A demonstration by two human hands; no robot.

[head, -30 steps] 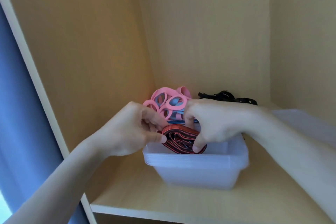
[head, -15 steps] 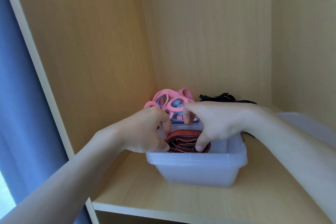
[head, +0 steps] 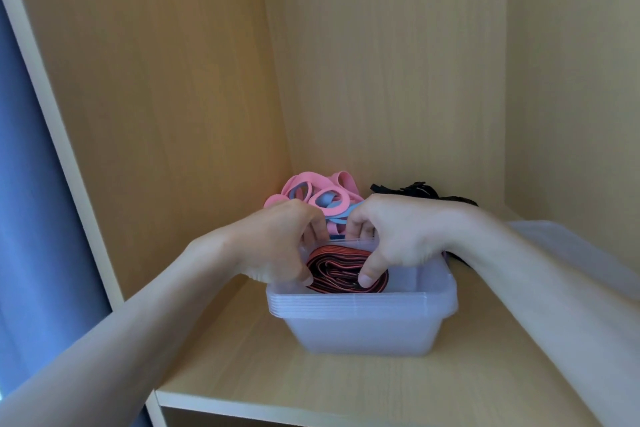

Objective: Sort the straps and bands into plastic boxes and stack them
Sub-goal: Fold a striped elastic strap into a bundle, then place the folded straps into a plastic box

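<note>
A folded red and black strap [head: 337, 270] lies inside the top of a nested stack of clear plastic boxes [head: 360, 319] on the wooden shelf. My left hand [head: 277, 246] grips the strap's left end, its fingers curled over the box's left rim. My right hand [head: 398, 236] presses on the strap from the right, thumb on its front edge. Behind the boxes sits a pile of pink and blue bands [head: 318, 198]. A heap of black straps [head: 415, 191] lies to its right, partly hidden by my right wrist.
The shelf [head: 311, 388] is a wooden cubby with side and back walls close around. A translucent plastic lid or box [head: 568, 253] rests at the right behind my forearm. A blue curtain [head: 31, 253] hangs at the left outside the cabinet.
Both hands have lowered the red and black strap from above the rim down into the top box. The left hand's fingers now curl more tightly over it.
</note>
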